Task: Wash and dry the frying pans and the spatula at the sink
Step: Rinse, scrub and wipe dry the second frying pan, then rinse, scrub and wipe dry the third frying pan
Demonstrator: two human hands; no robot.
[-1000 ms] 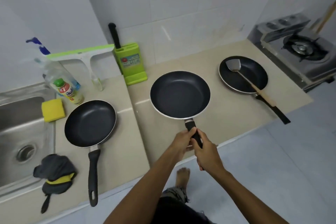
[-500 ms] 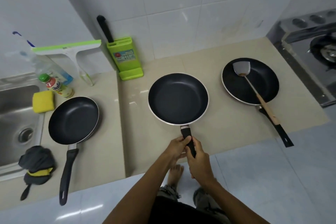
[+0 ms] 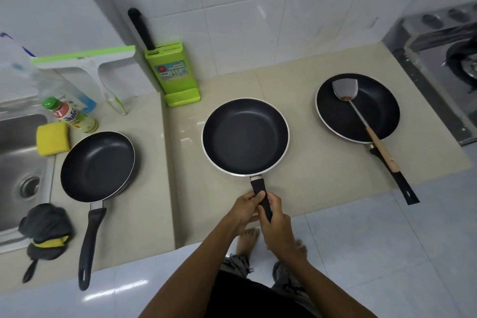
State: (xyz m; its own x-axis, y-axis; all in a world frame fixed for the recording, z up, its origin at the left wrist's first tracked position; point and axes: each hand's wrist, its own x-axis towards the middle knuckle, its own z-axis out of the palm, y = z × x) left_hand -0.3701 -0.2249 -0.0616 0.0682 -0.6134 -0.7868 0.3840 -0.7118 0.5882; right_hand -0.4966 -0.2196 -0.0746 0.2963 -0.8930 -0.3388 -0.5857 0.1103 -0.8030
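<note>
left hand (image 3: 245, 210) + right hand (image 3: 277, 227): both curled round handle of middle pan (image 3: 245, 137), frame centre | left pan (image 3: 97, 166): 9 o'clock on counter (image 3: 296, 175), beside sink (image 3: 15, 137) | right pan (image 3: 357, 108): 2 o'clock, spatula (image 3: 374, 140) lying in it

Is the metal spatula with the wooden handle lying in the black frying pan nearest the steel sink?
No, the metal spatula lies in the rightmost black frying pan, farthest from the steel sink.

Counter (image 3: 304, 183): three frying pans in a row; left pan (image 3: 97, 166) beside sink (image 3: 15, 160), middle pan (image 3: 245, 137), right pan (image 3: 357, 108) holding spatula (image 3: 361, 116).
</note>
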